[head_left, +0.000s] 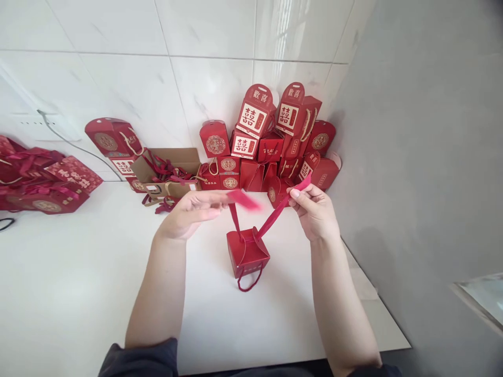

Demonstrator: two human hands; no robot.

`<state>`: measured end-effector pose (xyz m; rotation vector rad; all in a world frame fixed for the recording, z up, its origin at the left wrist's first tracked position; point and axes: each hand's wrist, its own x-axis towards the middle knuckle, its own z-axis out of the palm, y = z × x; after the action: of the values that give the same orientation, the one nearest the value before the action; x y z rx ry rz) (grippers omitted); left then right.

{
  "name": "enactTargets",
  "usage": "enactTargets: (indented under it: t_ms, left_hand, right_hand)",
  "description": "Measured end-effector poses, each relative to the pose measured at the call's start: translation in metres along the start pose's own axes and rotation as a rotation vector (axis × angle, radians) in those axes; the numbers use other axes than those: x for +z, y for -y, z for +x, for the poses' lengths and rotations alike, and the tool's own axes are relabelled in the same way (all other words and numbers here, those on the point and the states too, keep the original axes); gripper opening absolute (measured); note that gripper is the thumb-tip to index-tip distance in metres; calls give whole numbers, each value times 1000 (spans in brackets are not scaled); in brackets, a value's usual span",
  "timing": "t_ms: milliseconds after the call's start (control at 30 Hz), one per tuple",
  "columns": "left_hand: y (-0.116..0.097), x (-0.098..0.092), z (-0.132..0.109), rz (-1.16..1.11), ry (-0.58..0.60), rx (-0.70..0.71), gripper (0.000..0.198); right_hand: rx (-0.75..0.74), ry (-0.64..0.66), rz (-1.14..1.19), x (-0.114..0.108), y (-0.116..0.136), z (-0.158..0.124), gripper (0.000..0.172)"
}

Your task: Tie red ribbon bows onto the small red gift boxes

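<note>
A small red gift box (pixel 248 254) stands on the white table, its top flaps folded together and a dark red cord handle (pixel 251 287) hanging at its front. A red ribbon (pixel 272 221) passes through the top of the box, and its two ends rise to my hands. My left hand (pixel 196 210) pinches one end above and left of the box; that loose tip is blurred. Above and to the right, my right hand (pixel 314 207) grips the other end between thumb and fingers.
Many red gift boxes (pixel 251 118) are stacked against the tiled wall. An open cardboard box (pixel 167 162) of ribbons stands left of them. More red boxes (pixel 43 178) lie at the far left, near a cable (pixel 78 146). A grey wall (pixel 412 183) borders the table's right side.
</note>
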<state>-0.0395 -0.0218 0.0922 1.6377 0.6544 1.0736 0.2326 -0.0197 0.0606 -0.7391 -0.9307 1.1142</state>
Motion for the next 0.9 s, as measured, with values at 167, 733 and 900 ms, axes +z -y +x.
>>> enactTargets:
  t_ms: [167,733,900]
  left_hand:
    - [-18,46,9,80,-481,168,15]
    - [6,83,23,-50,-396,67,9]
    - [9,84,24,-106,-470,49,13]
  right_hand:
    - [-133,-55,-70,32,6,-10,15]
    - [-252,-28,-193,60,-1,-27,7]
    - [-219,-5,-203,62,-1,-30,9]
